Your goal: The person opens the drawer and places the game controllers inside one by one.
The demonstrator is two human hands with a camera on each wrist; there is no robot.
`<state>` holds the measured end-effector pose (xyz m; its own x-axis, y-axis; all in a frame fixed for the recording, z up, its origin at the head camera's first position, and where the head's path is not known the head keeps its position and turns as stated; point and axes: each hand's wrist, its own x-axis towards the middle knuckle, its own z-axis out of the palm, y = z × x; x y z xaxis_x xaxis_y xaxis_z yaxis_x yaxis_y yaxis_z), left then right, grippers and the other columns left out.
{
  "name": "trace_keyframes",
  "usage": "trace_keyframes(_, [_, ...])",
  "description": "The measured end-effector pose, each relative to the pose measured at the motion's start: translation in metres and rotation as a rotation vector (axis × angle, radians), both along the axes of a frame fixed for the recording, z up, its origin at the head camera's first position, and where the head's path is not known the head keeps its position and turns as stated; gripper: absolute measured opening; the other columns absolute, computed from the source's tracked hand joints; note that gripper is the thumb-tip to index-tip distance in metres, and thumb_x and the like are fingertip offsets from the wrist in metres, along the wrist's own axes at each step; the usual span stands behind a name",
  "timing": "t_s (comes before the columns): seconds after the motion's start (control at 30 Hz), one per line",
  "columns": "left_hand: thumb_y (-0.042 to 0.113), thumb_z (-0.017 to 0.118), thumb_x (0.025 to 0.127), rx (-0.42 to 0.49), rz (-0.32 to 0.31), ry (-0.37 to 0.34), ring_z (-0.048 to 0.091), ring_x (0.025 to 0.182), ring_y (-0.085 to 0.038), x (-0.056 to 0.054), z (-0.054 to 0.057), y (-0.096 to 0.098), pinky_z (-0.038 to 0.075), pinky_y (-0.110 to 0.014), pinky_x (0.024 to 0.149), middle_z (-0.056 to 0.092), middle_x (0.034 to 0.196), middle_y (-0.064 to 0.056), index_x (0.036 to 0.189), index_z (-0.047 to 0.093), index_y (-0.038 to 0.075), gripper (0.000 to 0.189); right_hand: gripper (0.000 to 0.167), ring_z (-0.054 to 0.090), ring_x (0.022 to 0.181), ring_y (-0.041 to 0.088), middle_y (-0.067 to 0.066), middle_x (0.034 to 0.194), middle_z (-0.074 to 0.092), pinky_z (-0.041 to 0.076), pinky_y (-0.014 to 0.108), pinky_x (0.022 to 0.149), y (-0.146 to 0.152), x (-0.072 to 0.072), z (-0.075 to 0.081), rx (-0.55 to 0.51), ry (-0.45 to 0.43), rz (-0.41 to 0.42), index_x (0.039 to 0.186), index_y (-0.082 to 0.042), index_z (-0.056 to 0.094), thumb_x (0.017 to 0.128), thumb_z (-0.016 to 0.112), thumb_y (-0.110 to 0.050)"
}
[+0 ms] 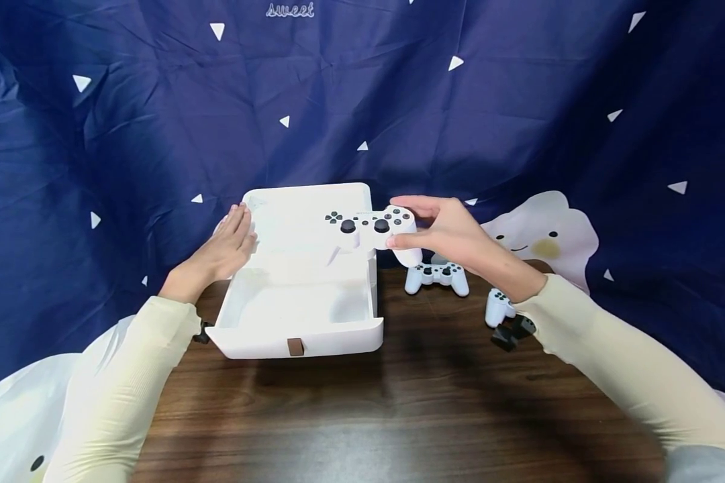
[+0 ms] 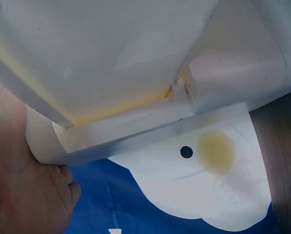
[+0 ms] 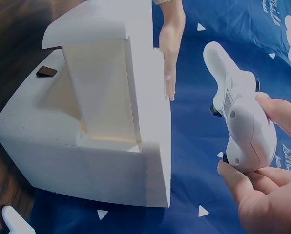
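A white game controller (image 1: 368, 228) with black sticks is in my right hand (image 1: 453, 231), thumb and fingers gripping its right end. It is held above a white drawer box (image 1: 305, 198), whose drawer (image 1: 338, 341) is pulled out toward me and has a brown pull tab (image 1: 295, 347). The right wrist view shows the controller (image 3: 248, 122) from its side, raised off the box. My left hand (image 1: 226, 245) rests with extended fingers on the box's left edge. In the left wrist view that hand (image 2: 28, 180) lies along the box's side, fingertips partly hidden.
Another white controller (image 1: 419, 276) lies on the brown wooden table (image 1: 435, 389), right of the box. Farther right, a third one (image 1: 497, 308) is partly covered by my right wrist and its black camera (image 1: 510, 333). A dark blue curtain (image 1: 399, 87) hangs behind.
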<state>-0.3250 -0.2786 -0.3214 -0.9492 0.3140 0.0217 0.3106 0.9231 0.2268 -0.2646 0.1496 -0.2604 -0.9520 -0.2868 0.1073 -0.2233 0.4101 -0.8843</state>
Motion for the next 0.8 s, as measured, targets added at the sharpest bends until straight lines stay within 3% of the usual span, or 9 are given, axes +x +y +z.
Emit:
trace_keyframes(0.2, [0.036,0.018,0.116,0.011,-0.003,0.005,-0.015,0.166,-0.040,0.000,0.000,0.000,-0.003,-0.058,0.135,-0.015,0.178,-0.021,0.167,-0.006,-0.006,0.070,0.076,0.074,0.104,0.013,0.005,0.136,0.074,0.055,0.025,0.091,-0.014,-0.006,0.004,0.038,0.028,0.032,0.148,-0.021,0.065,0.079,0.095,-0.026])
trace_keyframes(0.47, [0.037,0.016,0.116,-0.003,0.005,-0.004,-0.016,0.166,-0.039,-0.001,-0.001,0.000,-0.005,-0.057,0.135,-0.019,0.178,-0.018,0.167,-0.010,-0.003,0.070,0.079,0.062,0.135,0.015,0.006,0.144,0.070,0.050,0.039,0.113,-0.039,-0.009,0.009,0.178,0.077,0.066,0.146,-0.019,0.067,0.074,0.097,-0.034])
trace_keyframes(0.8, [0.035,0.018,0.116,0.016,0.002,0.007,-0.015,0.165,-0.040,0.001,-0.001,-0.001,-0.004,-0.057,0.135,-0.015,0.178,-0.021,0.166,-0.007,-0.006,0.070,0.079,0.066,0.130,0.015,0.003,0.138,0.074,0.051,0.035,0.112,-0.078,-0.002,0.007,0.323,0.114,0.145,0.144,-0.016,0.069,0.073,0.096,-0.040])
